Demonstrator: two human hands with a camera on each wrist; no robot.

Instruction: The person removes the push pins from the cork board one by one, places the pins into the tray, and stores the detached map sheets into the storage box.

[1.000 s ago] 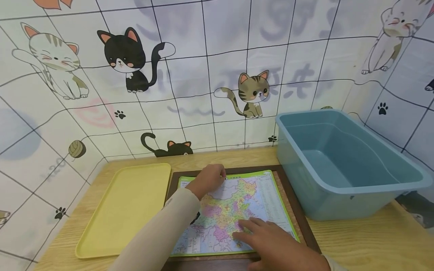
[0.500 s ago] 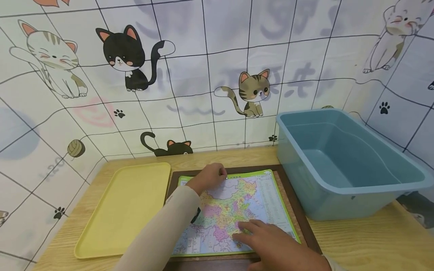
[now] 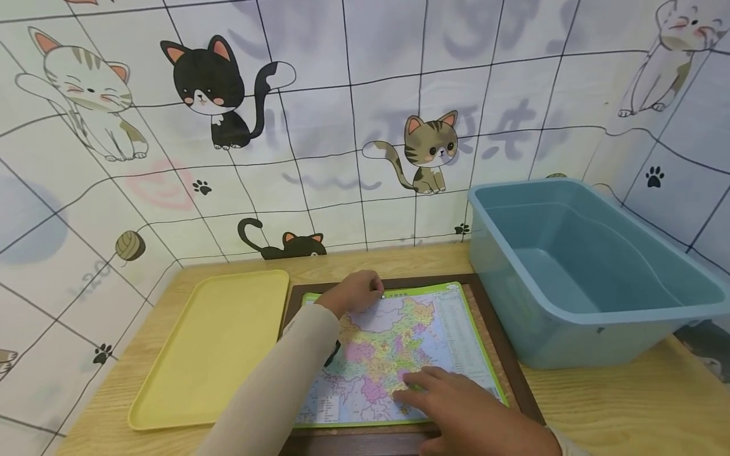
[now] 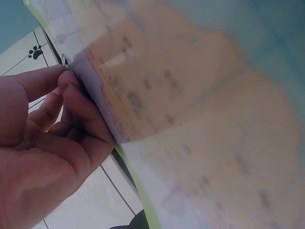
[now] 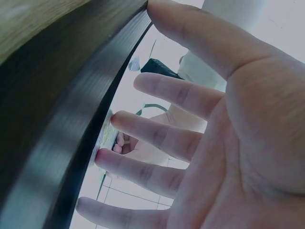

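Note:
A laminated map (image 3: 393, 354) with a green border lies on a cork board (image 3: 487, 342) with a dark brown frame. My left hand (image 3: 355, 293) is at the map's top edge, thumb and forefinger together at a small shiny pin (image 3: 383, 296). In the left wrist view the thumb and curled fingers (image 4: 76, 100) meet at the pin, right against the map's edge, and its point is hidden. My right hand (image 3: 456, 405) lies over the map's lower right, fingers spread and fairly straight. In the right wrist view its fingertips (image 5: 102, 155) touch the map, while the thumb reaches the frame.
A flat yellow tray (image 3: 219, 342) lies left of the board on the wooden table (image 3: 570, 405). Close by the board's right side stands a deep blue tub (image 3: 561, 342). A wall covering with cartoon cats (image 3: 430, 152) rises behind. My left sleeve (image 3: 285, 380) crosses the board's left side.
The head view has shifted slightly. Both hands keep nearly the same place on the map, with only a slight turn of the left hand at the pin.

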